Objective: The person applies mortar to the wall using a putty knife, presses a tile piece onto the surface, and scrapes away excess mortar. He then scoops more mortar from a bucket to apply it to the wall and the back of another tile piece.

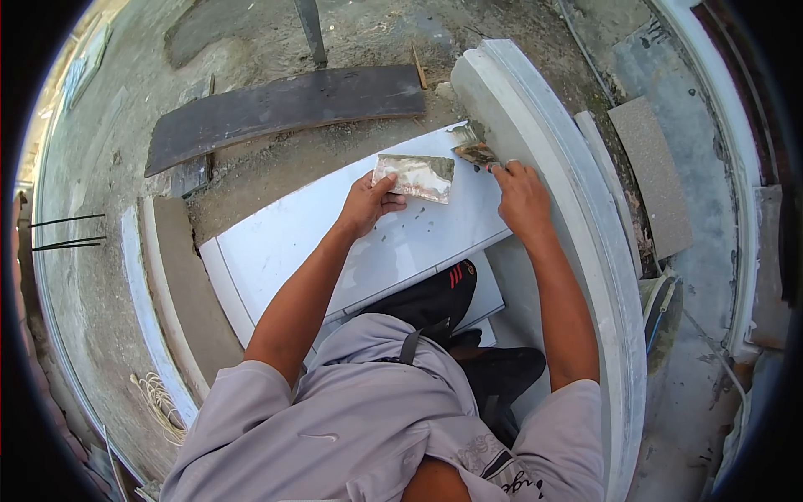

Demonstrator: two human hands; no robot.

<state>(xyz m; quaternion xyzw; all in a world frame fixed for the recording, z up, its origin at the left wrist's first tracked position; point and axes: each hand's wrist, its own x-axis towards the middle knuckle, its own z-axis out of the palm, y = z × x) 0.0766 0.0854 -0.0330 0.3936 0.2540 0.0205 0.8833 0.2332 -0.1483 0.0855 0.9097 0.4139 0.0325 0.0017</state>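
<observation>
My left hand (374,201) is closed on the near-left corner of a flat tile piece (422,180), pale and rectangular, with grey-green mortar along its far edge. Closed around the handle of a small trowel (475,153), my right hand (520,197) is to the right of that piece. The trowel's blade is smeared with mortar and points left. Under both hands lies a white tiled step (293,243). Small crumbs of mortar are scattered on it below the tile piece. A mortar patch (465,132) sits at the step's far right corner, just beyond the blade.
A curved pale wall (577,184) rises along my right side. Beyond the step, a dark plank (284,109) lies on rough concrete ground. Coiled cord (159,406) is on the left, near a cement-coated ledge (188,284). A speckled slab (652,176) lies past the wall.
</observation>
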